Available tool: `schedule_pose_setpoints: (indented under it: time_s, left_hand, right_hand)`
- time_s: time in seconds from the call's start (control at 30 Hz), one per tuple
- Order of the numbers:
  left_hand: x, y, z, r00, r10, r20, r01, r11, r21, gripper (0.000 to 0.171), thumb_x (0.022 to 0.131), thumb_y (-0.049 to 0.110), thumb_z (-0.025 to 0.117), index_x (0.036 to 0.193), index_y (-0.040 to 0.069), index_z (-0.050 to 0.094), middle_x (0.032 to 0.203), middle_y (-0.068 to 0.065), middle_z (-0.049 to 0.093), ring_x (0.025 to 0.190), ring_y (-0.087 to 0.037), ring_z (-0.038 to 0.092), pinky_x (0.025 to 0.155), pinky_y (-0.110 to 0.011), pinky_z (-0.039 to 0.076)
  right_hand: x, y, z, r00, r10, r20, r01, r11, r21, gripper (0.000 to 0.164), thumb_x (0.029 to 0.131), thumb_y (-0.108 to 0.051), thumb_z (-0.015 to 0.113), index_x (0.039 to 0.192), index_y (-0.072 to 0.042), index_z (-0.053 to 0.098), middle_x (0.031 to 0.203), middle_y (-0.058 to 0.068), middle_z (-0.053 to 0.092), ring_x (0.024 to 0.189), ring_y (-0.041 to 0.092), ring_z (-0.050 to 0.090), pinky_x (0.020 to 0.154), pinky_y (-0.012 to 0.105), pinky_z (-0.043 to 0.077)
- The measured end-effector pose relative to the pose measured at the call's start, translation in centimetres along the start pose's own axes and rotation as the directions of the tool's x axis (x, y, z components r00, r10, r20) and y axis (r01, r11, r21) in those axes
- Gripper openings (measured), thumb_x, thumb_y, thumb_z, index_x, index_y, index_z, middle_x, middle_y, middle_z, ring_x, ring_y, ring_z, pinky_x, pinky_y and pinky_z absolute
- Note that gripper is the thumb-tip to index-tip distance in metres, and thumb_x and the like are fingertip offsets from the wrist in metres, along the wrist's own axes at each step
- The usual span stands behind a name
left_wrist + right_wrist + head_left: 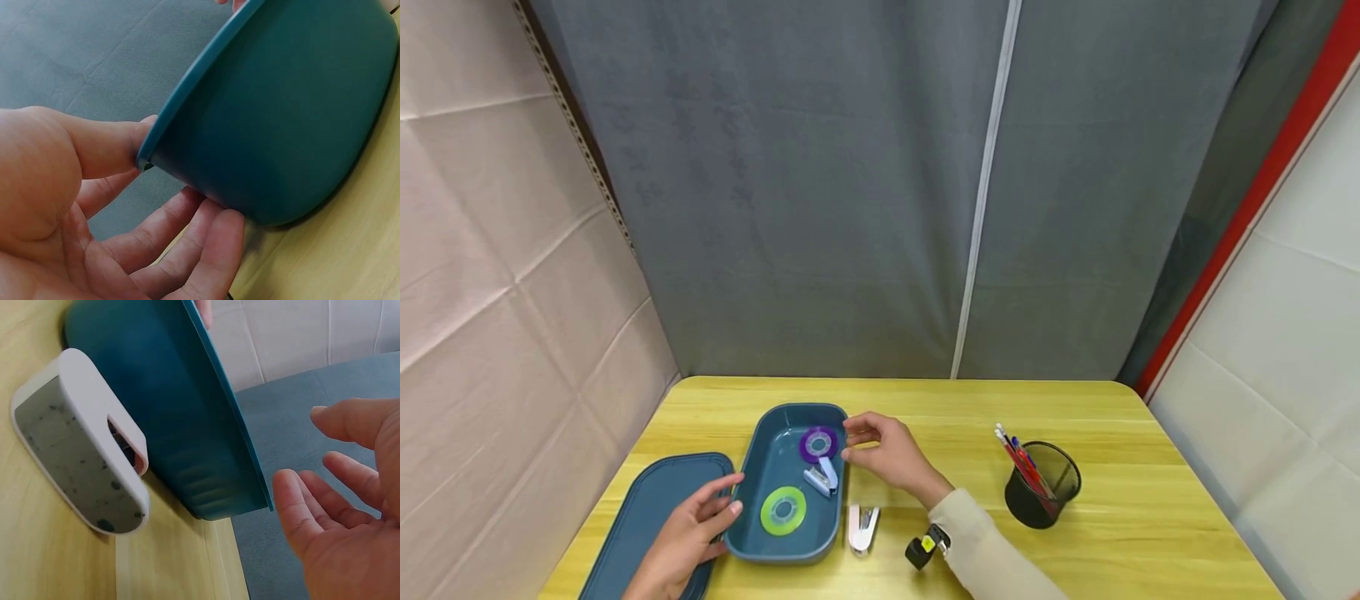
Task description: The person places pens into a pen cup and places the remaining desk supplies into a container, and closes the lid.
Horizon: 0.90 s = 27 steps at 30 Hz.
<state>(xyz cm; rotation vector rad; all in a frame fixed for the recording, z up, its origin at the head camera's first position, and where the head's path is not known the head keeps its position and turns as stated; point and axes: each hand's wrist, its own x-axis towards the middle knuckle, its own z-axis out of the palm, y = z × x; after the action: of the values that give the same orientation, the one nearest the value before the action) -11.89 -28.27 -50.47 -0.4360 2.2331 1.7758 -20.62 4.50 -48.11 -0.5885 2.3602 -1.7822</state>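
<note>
A blue rectangular storage box (748,533) stands uncovered on the table. My left hand (688,529) grips its near left side; in the left wrist view the thumb (115,147) laps the rim and the fingertips (225,234) press the outer wall. Inside lie a purple tape roll (807,446), a small light-blue stapler (818,481) and a green tape roll (769,512). My right hand (891,454) hovers beside the far right rim, fingers loosely bent and holding nothing, apart from the wall in the right wrist view. Near it a white stapler (861,537) lies right of the box.
A matching blue lid (655,500) lies on the table left of the box, partly under my left hand. To the right stands a black mesh pen holder (1032,510) with several pens and pencils (1026,467). A grey curtain (820,208) hangs behind the table's far edge.
</note>
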Motion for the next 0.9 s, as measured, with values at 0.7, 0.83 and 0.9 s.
schedule_pose_setpoints:
  time_s: [0.7,0.83,0.9]
  left_hand:
    - [0.0,0.0,0.1,1.000,-0.005,-0.009,0.005,1.000,0.004,0.067,0.099,0.038,0.075,0.159,0.019,0.048,0.151,-0.023,0.056,0.135,-0.039,0.057,0.088,-0.051,0.062]
    - [0.1,0.0,0.1,1.000,-0.005,-0.007,0.005,1.000,0.007,0.068,0.099,0.038,0.075,0.159,0.019,0.048,0.153,-0.024,0.055,0.137,-0.042,0.056,0.087,-0.051,0.062]
    - [0.1,0.0,0.0,1.000,-0.008,-0.008,0.008,1.000,0.006,0.068,0.099,0.038,0.075,0.159,0.019,0.048,0.152,-0.024,0.055,0.136,-0.041,0.057,0.087,-0.051,0.062]
  right_hand:
    - [-4.1,1.9,-1.5,0.990,-0.023,0.141,0.024,1.000,-0.006,0.045,0.093,-0.013,0.082,0.132,0.000,0.066,0.137,0.022,0.066,0.123,0.039,0.066,0.098,0.037,0.062]
    - [-4.7,2.0,-1.4,0.982,-0.029,0.189,0.029,1.000,0.003,0.048,0.092,-0.012,0.082,0.133,0.003,0.065,0.137,0.023,0.066,0.125,0.043,0.064,0.098,0.041,0.062]
    - [-4.9,2.0,-1.3,0.978,-0.025,0.205,0.023,1.000,0.010,0.048,0.091,-0.012,0.083,0.133,0.003,0.065,0.137,0.022,0.065,0.125,0.043,0.063,0.097,0.042,0.062]
